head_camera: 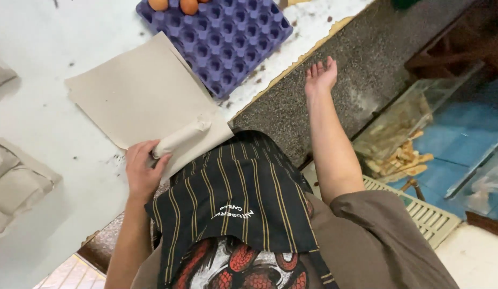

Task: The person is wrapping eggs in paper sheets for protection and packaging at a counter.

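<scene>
My left hand (143, 170) grips a rolled-up grey paper packet (182, 138) that lies on a stack of flat grey paper sheets (136, 93) at the near edge of the white table (40, 107). My right hand (321, 75) hangs open in the air beyond the table's edge, over the dark speckled floor (334, 37), fingers spread and holding nothing. A purple plastic egg tray (227, 32) lies just past the sheets, with two brown eggs (174, 5) in its far corner. My striped black apron covers the space between my arms.
Finished grey paper packets (16, 187) lie at the table's left side. Dark crumbs are scattered around the tray. To the right stand a glass-sided box with wood scraps (404, 152), a blue surface (458, 134) and a white slatted crate (425, 214).
</scene>
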